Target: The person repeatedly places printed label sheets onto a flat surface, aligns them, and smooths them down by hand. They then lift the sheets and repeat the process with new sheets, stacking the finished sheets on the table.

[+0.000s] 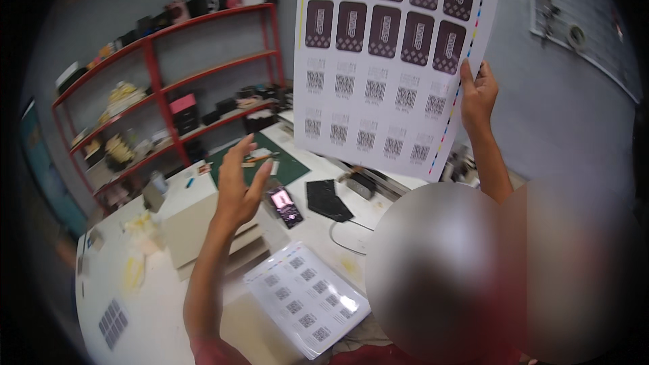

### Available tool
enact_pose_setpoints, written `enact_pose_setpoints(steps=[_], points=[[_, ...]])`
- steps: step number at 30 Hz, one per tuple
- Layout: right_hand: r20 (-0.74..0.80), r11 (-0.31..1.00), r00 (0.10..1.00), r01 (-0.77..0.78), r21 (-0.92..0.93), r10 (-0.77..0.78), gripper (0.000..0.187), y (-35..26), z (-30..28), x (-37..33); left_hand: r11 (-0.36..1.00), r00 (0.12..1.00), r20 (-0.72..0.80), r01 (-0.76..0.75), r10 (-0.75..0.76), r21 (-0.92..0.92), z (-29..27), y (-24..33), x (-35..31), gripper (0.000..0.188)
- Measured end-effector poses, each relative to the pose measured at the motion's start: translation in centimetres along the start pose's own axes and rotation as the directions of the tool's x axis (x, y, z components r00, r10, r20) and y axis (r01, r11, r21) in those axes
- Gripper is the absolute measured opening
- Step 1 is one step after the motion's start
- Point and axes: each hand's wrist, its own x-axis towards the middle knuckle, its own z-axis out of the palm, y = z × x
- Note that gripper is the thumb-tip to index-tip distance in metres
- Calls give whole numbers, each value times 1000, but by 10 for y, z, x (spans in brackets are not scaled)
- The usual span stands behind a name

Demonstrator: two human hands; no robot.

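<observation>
My right hand (477,92) is raised and pinches the right edge of a large white printed sheet (392,61), held upright in front of me. The sheet carries rows of dark card-shaped panels above rows of small square code patterns, with a colour strip down its right edge. My left hand (236,186) hovers open above the white table (162,297), fingers apart and holding nothing, a short way left of the sheet's lower corner. A second printed sheet (307,297) lies flat on the table below it. A blurred patch at the lower right hides part of my right forearm.
A phone with a lit screen (285,206), a dark pouch (328,199), a green cutting mat (270,162) and a beige box (196,230) are on the table. Red shelves (159,88) full of boxes line the back wall. A pegboard with tools (574,20) hangs at upper right.
</observation>
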Motion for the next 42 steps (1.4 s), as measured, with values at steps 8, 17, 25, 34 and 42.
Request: enact_pose_setpoints(steps=[8, 17, 25, 34, 42], points=[[468, 799, 827, -494, 342, 312, 19, -3, 194, -45, 809, 890, -45, 390, -454, -440, -102, -56, -21, 38], [716, 674, 640, -662, 329, 279, 23, -27, 350, -108, 785, 758, -266, 479, -596, -393, -220, -72, -101, 14], [785, 551, 576, -742, 383, 230, 22, -8, 393, -128, 766, 705, -301, 571, -642, -297, -248, -62, -101, 16], [915, 522, 383, -810, 268, 125, 25, -60, 391, -146, 700, 614, -346, 668, -710, -252, -294, -66, -155, 15], [881, 646, 469, -692, 322, 63, 28, -112, 373, -119, 673, 556, -380, 641, -739, -369, -307, -63, -154, 13]])
